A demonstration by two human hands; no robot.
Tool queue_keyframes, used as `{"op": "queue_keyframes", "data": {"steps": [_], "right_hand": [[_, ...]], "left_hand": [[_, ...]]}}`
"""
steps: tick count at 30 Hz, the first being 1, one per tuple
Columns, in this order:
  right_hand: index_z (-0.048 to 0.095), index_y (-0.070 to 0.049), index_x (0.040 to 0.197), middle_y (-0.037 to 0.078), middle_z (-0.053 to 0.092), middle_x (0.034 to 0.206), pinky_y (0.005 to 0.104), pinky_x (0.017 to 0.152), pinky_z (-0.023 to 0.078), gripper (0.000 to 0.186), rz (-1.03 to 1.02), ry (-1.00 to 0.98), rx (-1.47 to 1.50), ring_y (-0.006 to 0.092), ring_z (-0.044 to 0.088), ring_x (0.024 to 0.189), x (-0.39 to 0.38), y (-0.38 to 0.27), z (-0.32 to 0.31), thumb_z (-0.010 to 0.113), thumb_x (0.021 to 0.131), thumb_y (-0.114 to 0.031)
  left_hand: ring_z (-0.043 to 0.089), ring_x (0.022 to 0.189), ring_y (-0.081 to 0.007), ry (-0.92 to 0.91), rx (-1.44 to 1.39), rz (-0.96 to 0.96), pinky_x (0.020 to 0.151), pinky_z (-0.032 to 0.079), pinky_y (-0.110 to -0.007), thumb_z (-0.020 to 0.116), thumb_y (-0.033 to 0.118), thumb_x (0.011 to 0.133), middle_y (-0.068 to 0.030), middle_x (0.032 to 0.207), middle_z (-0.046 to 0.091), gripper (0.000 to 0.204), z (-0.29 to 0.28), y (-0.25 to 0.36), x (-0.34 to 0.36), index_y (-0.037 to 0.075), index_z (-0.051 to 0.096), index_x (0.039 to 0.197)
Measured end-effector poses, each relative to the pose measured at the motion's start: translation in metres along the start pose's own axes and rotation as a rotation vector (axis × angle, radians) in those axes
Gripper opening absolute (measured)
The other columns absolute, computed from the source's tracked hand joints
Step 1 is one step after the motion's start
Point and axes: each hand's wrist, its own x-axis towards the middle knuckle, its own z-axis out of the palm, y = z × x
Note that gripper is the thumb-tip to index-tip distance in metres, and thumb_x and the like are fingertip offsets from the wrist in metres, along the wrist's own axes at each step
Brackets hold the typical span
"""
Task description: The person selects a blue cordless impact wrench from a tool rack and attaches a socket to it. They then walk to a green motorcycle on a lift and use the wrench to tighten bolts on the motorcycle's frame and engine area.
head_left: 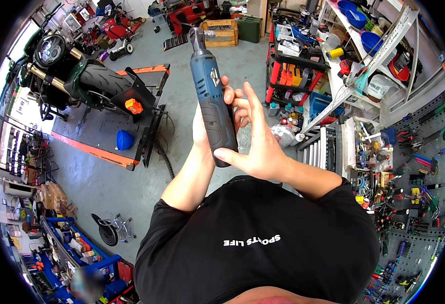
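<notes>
Right of the bike (pixel 75 76), the ratchet (pixel 211 96) is up, against no part yet: left hand (pixel 200 133) wrapped round it, right hand (pixel 259 147) spread, thumb (pixel 226 155) at its base.

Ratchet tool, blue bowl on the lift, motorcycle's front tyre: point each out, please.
Ratchet tool (pixel 209 91): head view, blue part of its body.
Blue bowl (pixel 125 140): head view, its visible side.
Front tyre (pixel 104 80): head view, the tread.

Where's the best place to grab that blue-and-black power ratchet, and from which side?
Probably around the long black handle of the power ratchet, coming from the person's right: the handle is slim and contoured, the left hand supports its left side, and the metal head points away from the person.
</notes>
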Motion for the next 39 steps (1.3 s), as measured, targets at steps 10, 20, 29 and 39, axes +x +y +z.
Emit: {"op": "queue_keyframes", "data": {"steps": [10, 20, 29, 39], "right_hand": [[0.005, -0.002, 0.168, 0.021, 0.043, 0.152, 0.0473, 0.108, 0.04, 0.13, -0.122, 0.064, 0.09, 0.0296, 0.055, 0.126, -0.011, 0.004, 0.002, 0.093, 0.075, -0.023], [0.017, -0.003, 0.165, 0.016, 0.051, 0.138, 0.0422, 0.098, 0.042, 0.122, -0.089, 0.107, 0.001, 0.0248, 0.058, 0.116, -0.01, -0.003, 0.005, 0.095, 0.073, -0.022], [0.016, -0.002, 0.164, 0.015, 0.054, 0.137, 0.037, 0.093, 0.048, 0.118, 0.149, 0.015, 0.188, 0.0221, 0.059, 0.116, -0.007, -0.011, 0.002, 0.094, 0.076, -0.016], [0.035, -0.005, 0.148, 0.012, 0.064, 0.109, 0.0325, 0.062, 0.058, 0.075, 0.408, -0.048, 0.835, 0.018, 0.071, 0.082, 0.01, 0.026, -0.002, 0.078, 0.087, 0.001]], "left_hand": [[0.053, 0.117, -0.0262, -0.193, -0.181, 0.016, 0.109, 0.046, -0.047, 0.045, 0.032, 0.113, -0.0049, 0.104, 0.06, 0.039, 0.002, 0.014, 0.015, 0.009, 0.052, 0.144], [0.053, 0.114, -0.0258, -0.203, -0.139, -0.013, 0.083, 0.055, -0.052, 0.048, 0.037, 0.112, -0.0026, 0.106, 0.059, 0.041, 0.005, 0.009, 0.018, 0.012, 0.051, 0.144], [0.064, 0.103, -0.0248, 0.047, 0.116, 0.026, 0.083, 0.061, -0.043, 0.036, 0.054, 0.113, -0.0058, 0.109, 0.06, 0.056, 0.016, 0.011, 0.017, 0.009, 0.048, 0.145], [0.064, 0.107, -0.0113, 0.297, 0.8, 0.259, 0.084, 0.056, -0.026, 0.067, 0.025, 0.106, -0.0093, 0.119, 0.067, 0.043, 0.017, 0.002, 0.004, -0.001, 0.053, 0.137]]}}
